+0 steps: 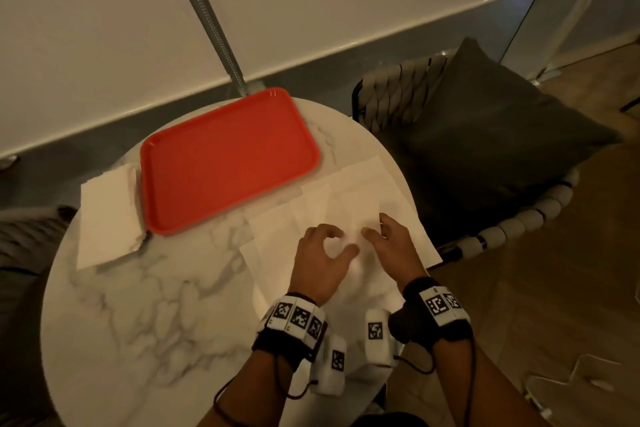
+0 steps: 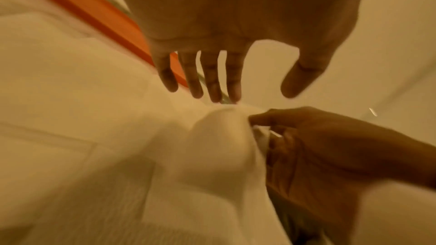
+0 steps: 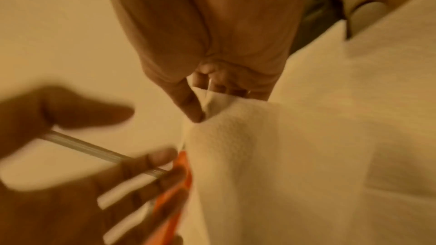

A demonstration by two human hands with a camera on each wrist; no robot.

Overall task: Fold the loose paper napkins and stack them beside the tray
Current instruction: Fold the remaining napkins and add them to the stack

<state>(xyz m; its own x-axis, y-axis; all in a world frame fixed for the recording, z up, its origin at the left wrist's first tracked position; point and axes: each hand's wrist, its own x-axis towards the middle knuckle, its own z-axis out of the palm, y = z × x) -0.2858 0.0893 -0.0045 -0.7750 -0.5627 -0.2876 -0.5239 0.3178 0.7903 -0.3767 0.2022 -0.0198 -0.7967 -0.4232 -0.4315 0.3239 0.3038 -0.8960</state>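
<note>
Several loose white napkins point(image 1: 346, 204) lie overlapping on the right side of the round marble table point(image 1: 138, 305), just right of the empty red tray point(image 1: 228, 156). A stack of folded napkins point(image 1: 107, 218) sits against the tray's left side. My right hand point(image 3: 202, 107) pinches an edge of the top napkin point(image 3: 235, 137) between thumb and fingers and lifts it into a soft hump point(image 2: 219, 137). My left hand point(image 2: 254, 94) hovers over the same napkin with straight, spread fingers and holds nothing. In the head view, the left hand point(image 1: 341, 243) and right hand point(image 1: 375, 229) are close together.
A woven chair with a dark grey cushion point(image 1: 485, 149) stands tight against the table's right edge. A metal pole point(image 1: 207, 10) rises behind the tray before a white wall. Bare marble shows at the table's front left.
</note>
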